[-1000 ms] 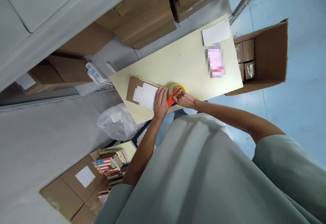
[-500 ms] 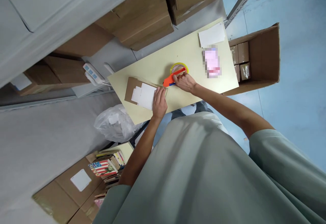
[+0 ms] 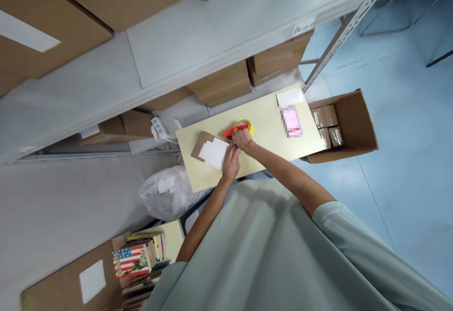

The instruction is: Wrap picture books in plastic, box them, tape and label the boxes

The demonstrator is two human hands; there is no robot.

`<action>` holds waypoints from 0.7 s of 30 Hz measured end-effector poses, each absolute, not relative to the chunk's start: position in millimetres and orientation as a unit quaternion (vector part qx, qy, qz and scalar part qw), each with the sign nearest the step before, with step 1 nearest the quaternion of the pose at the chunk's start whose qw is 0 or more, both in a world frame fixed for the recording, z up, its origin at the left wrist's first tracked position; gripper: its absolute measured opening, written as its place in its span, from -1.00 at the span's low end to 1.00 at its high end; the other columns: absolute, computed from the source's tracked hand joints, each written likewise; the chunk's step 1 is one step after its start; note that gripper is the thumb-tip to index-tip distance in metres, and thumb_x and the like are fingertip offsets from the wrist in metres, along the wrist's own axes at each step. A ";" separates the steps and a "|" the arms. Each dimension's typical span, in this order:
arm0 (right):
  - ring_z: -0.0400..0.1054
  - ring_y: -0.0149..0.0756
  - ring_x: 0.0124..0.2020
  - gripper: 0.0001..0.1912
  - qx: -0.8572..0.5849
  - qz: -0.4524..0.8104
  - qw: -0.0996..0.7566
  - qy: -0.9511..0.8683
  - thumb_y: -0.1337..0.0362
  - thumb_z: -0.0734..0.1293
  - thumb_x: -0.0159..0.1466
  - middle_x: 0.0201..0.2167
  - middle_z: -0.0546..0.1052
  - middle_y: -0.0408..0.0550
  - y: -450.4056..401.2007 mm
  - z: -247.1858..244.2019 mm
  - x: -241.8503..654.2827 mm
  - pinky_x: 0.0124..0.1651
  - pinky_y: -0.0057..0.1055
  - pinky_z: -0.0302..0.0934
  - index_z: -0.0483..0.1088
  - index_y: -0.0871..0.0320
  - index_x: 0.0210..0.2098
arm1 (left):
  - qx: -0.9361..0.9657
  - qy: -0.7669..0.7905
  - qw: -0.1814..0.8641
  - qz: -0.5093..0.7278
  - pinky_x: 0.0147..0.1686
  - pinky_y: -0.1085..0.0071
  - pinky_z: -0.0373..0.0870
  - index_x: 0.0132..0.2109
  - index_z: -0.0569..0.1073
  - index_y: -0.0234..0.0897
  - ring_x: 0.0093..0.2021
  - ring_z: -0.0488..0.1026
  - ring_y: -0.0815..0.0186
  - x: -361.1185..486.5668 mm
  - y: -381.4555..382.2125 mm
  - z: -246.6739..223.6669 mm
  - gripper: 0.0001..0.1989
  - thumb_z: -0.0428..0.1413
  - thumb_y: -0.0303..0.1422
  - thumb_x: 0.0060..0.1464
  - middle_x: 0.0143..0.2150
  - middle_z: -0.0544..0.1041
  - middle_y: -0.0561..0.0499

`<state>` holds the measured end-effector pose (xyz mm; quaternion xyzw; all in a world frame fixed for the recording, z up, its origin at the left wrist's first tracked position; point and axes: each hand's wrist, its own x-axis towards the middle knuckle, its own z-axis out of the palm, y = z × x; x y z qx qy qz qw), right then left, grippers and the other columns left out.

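Prob. step in hand: tape work at the 3 o'clock end of the cardboard pkg (image 3: 202, 144), which is laid flat on the pale table (image 3: 272, 134). The orange tape dispenser (image 3: 229, 133) is gripped in the R hand (image 3: 242, 138), fingers curled round its handle, near the pkg's 2 o'clock corner; contact can't be told. The pkg's 4 o'clock side is partly covered by the L hand (image 3: 231, 162); whether it's spread or clamped can't be made out. For the next move, a firm hold & a steady dispenser angle would seem to be called for. R forearm is angled in from approx. 4 o'clock, L from approx. 7, hands close together.
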<state>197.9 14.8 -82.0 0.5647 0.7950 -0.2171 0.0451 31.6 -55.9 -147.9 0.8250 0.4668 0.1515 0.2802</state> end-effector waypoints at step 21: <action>0.65 0.09 -0.10 -0.43 0.728 0.045 -0.113 0.675 -0.05 0.13 0.65 -0.16 0.72 0.37 84.8 155.0 283.1 0.16 -0.17 0.25 0.32 0.40 0.22 | 0.591 0.467 0.423 0.503 -0.03 0.16 0.74 -0.20 0.67 -0.16 -0.18 0.77 0.10 69.6 51.4 46.6 -0.58 0.31 0.12 0.21 -0.23 0.78 -0.08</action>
